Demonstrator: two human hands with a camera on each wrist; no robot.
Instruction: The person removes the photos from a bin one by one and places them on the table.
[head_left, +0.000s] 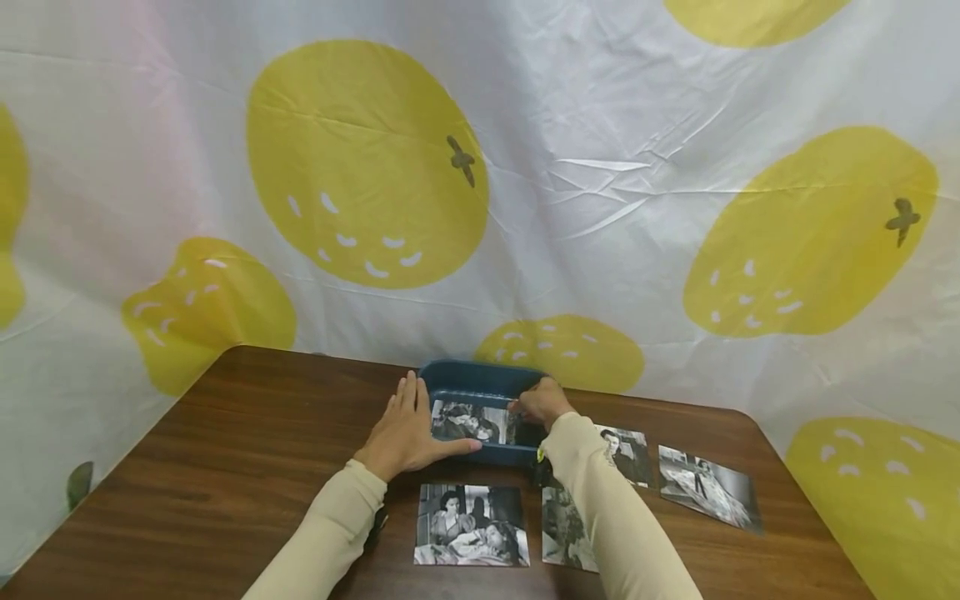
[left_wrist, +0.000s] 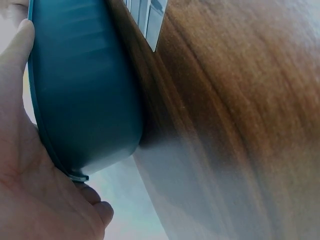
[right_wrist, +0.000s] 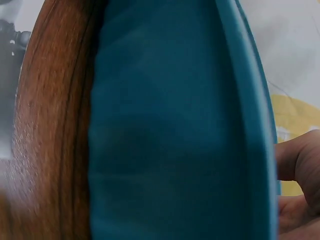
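Observation:
At the table's back edge, in the head view, sits a blue plastic basin [head_left: 487,379]. A black-and-white photo [head_left: 465,423] lies in it, with a darker photo [head_left: 525,430] at its right. My left hand [head_left: 405,429] rests on the basin's left front corner, fingers straight, thumb along the front rim. In the left wrist view, that hand [left_wrist: 35,185] spans the rim. My right hand [head_left: 546,402] reaches into the right end, fingers bent, fingertips at the darker photo. Behind the rim in the right wrist view, the right hand [right_wrist: 305,170] is partly hidden, so its hold is unclear.
Several black-and-white photos lie on the brown wooden table [head_left: 247,467]: one photo [head_left: 471,525] in front, one [head_left: 564,529] partly under the right sleeve, two more photos [head_left: 628,454] [head_left: 711,487] at the right. A lemon-print cloth [head_left: 585,250] hangs behind.

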